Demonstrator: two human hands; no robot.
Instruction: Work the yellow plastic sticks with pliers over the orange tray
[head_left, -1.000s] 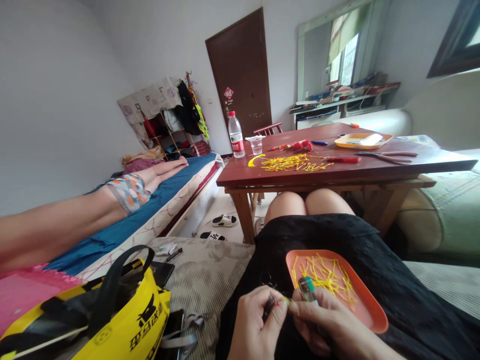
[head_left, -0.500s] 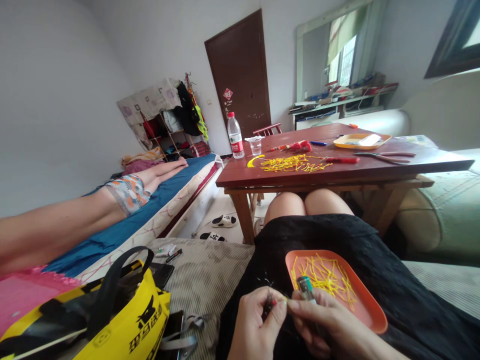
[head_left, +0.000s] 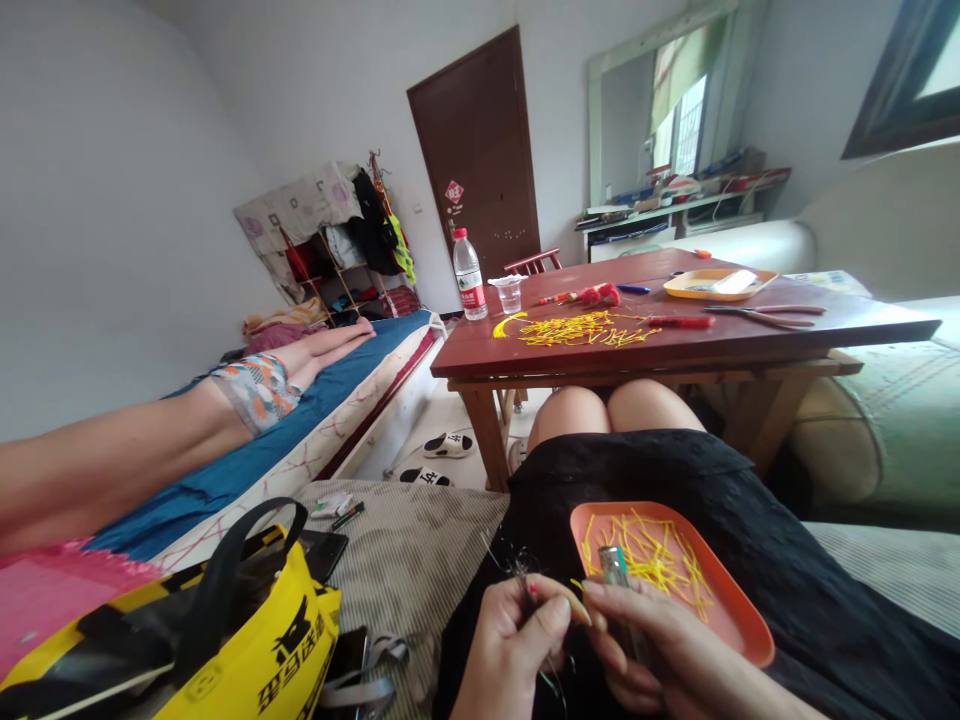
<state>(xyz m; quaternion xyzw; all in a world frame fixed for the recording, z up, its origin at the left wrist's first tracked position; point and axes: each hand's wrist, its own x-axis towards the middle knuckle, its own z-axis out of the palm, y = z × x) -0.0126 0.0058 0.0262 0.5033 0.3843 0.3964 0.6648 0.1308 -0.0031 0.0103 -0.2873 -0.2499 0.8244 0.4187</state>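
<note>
My left hand (head_left: 517,635) is closed in a pinch over my lap, with fine dark threads (head_left: 525,568) sticking out above and below its fingers. A small red bit shows between them. My right hand (head_left: 645,630) is wrapped round a lighter (head_left: 613,566) with a silver top and a green part. A short yellow strand (head_left: 576,585) pokes out by the right fingertips, which meet the left fingertips. Just beyond, an orange tray (head_left: 739,640) rests on my black-clothed lap and holds several loose yellow strands (head_left: 652,550).
On the red table (head_left: 465,350) lie a pile of yellow strands (head_left: 577,328), a bottle (head_left: 469,275), a plastic cup (head_left: 509,295), pliers (head_left: 772,316) and a yellow tray (head_left: 679,290). A yellow bag (head_left: 285,640) stands at my left. A person (head_left: 187,430) lies on the bed.
The lighter has turned in my right hand, so its silver side shows more than the green. More fine threads now stick out of my left hand. The tray has stayed put.
</note>
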